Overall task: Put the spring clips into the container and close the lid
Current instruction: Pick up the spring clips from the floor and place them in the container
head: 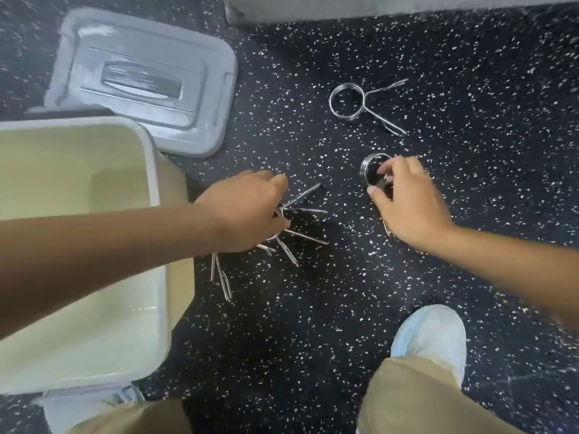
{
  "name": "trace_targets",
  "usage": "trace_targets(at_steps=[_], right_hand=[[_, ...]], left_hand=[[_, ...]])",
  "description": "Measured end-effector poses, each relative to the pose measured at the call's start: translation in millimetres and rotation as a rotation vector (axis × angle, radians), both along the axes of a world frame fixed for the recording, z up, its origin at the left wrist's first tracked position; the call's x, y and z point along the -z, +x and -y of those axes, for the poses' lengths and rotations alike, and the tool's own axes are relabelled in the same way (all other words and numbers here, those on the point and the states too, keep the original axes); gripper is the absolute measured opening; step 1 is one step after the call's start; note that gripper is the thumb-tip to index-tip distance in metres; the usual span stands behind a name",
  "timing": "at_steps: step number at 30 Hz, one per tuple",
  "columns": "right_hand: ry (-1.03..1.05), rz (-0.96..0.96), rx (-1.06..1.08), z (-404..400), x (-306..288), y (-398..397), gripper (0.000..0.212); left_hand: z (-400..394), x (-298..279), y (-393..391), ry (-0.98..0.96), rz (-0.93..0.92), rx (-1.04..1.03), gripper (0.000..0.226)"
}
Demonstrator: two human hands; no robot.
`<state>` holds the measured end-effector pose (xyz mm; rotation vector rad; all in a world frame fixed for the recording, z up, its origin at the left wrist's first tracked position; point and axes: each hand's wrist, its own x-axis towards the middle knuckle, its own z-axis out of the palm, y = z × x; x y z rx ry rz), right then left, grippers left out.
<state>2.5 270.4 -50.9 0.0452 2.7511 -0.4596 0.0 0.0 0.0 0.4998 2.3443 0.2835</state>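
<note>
Chromed steel wire formed every spring clip in view: a tight round coil with two thin handles splaying from it. The left hand (247, 208) was closed around a bunch of spring clips (291, 233), their coils mostly hidden under the palm and their straight, glossy handles fanning out toward the right and downward over the floor. The right hand (407, 202) had its fingers curled on the coil of a second spring clip (374, 170), pinching the ring where it lay on the floor; the handles of that clip were largely covered by the hand. A third loose spring clip (347, 101) lay untouched farther away, well apart from both hands, coil to the left and handles pointing right.

At the left stood the cream-coloured rectangular plastic container (94, 355), open, smooth-walled, with rounded corners; the left forearm crossed above it. Its grey moulded plastic lid (213, 89), with a recessed handle, lay flat on the floor just beyond the container.

Black rubber flooring flecked with white (470, 89) covered the ground. One pale shoe (432, 336) and khaki trouser legs (416, 399) showed at the bottom.
</note>
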Motion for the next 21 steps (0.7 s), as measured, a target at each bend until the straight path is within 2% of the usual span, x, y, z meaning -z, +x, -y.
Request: trace_targets(at_steps=[5, 9, 11, 15, 21], right_hand=[[0.079, -0.024, -0.199, -16, 10, -1, 0.025], [0.121, -0.06, -0.303, -21, 8, -12, 0.025], [0.185, -0.076, -0.466, -18, 6, -17, 0.028], [0.301, -0.114, -0.717, -12, 7, -25, 0.023], [0.292, -0.094, -0.847, -16, 4, -36, 0.015]], left_hand=[[-5, 20, 0, -0.037, 0.02, 0.029, 0.046], [-10, 25, -5, -0.001, 0.006, -0.055, 0.044], [-15, 27, -5, -0.014, -0.007, -0.112, 0.043], [-25, 37, -7, -0.096, -0.081, -0.043, 0.022], [-15, 34, -13, -0.105, 0.023, 0.044, 0.013]])
